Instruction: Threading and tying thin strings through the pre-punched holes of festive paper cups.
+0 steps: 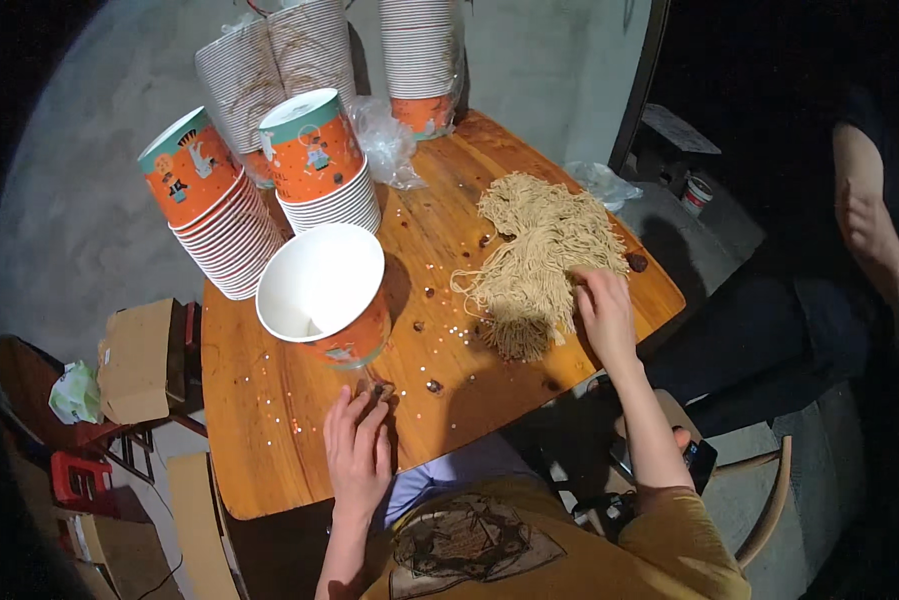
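A thick bundle of tan strings [554, 225] lies on the right part of the wooden table, its cut-looking end [517, 338] toward me. At the bundle's right edge, my right hand [606, 315] has its fingers bent in against the strings; the fingertips are partly hidden. Near the table's front edge rests my left hand [357, 450], fingers stretched and slightly apart. Just beyond its fingertips is a small dark brown lump [379, 388]. An orange paper bucket with a white inside [321, 280] stands past that hand, tilted in view, mouth up.
Upside-down stacks of orange and green paper buckets [314, 145] [189, 180] stand at the left back. Taller bagged stacks [416, 50] are behind. Dark lumps and tiny bright bits dot the wooden table [269, 470]. A person's arm [864, 200] shows at right; a cardboard box [139, 360] is left.
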Available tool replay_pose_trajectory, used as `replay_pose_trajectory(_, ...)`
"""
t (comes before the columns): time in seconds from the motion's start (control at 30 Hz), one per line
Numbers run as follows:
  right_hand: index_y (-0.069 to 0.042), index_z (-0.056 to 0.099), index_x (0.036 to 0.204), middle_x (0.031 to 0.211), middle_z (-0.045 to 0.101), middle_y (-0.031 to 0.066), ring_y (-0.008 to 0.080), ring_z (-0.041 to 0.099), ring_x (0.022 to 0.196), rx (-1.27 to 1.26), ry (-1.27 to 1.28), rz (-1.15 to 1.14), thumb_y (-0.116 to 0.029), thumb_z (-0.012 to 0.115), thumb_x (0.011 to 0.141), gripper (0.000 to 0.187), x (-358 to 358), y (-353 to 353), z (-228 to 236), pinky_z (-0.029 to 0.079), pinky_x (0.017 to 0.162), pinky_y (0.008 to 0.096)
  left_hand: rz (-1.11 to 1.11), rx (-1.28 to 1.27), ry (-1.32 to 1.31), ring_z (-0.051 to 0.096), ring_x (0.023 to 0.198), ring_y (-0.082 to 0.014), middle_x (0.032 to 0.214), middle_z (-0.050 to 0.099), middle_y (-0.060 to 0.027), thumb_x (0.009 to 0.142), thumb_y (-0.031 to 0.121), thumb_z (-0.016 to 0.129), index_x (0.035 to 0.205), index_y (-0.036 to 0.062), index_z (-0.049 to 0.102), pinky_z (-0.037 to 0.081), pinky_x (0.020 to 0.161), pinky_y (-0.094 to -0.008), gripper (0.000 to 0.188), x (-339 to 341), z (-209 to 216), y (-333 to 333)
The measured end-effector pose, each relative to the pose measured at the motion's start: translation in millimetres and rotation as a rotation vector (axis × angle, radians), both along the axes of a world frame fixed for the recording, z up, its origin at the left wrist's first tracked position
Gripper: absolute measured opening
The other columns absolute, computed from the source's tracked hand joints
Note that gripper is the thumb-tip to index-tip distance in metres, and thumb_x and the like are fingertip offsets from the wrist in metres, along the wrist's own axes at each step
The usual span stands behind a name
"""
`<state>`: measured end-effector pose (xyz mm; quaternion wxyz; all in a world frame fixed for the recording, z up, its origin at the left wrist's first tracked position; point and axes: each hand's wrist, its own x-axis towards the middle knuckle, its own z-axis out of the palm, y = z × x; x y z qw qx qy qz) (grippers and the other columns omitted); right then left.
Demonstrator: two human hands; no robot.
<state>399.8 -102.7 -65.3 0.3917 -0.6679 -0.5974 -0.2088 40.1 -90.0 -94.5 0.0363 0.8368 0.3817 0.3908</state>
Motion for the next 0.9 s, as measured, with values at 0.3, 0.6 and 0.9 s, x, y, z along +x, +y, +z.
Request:
replay_pose_trajectory(0.3, -0.009, 0.062, 0.085, 0.086, 0.052, 0.0075, 0.0279, 0.052, 0.087, -0.034, -0.054, 0.039, -0.008, 0.066, 0.078, 0.008, 9.5, 15.1, -0.9, 0.044, 0.075, 0.0389, 0.023, -0.016, -0.016, 0.046, 0.122, -0.0361, 0.118, 0.055, -0.0142, 0.082, 0.002, 0.058, 0.108, 0.0042, 0.061, 0.036, 0.101, -0.0477, 0.026, 1.1, -0.7, -1.1)
replay_pose_trajectory(0.6, -0.007, 0.059, 0.086, 0.098, 0.053, 0.0053, 0.0283, 0.049, 0.093, -0.122, -0.225, 0.032, -0.009, 0.067, 0.076, 0.012, 15.3, 17.1, 1.1, 0.044, 0.080, 0.0382, 0.014, -0.030, 0.014, 0.047, 0.120, -0.0354, 0.117, 0.056, -0.0138, 0.082, 0.002, 0.058, 0.109, 0.0045, 0.060, 0.038, 0.098, -0.0463, 0.026, 2.3, -1.6, -1.8)
replay_pose_trajectory(0.9, -0.005, 0.053, 0.077, 0.095, 0.058, 0.0065, 0.0235, 0.048, 0.093, -0.119, 0.298, 0.240, -0.007, 0.055, 0.078, 0.003, 19.0, 18.8, 3.7, 0.035, 0.085, 0.0309, 0.028, -0.044, -0.002, 0.049, 0.119, -0.0342, 0.116, 0.057, -0.0134, 0.083, 0.003, 0.058, 0.108, 0.0042, 0.061, 0.040, 0.097, -0.0443, 0.025, 0.7, -2.1, -2.6)
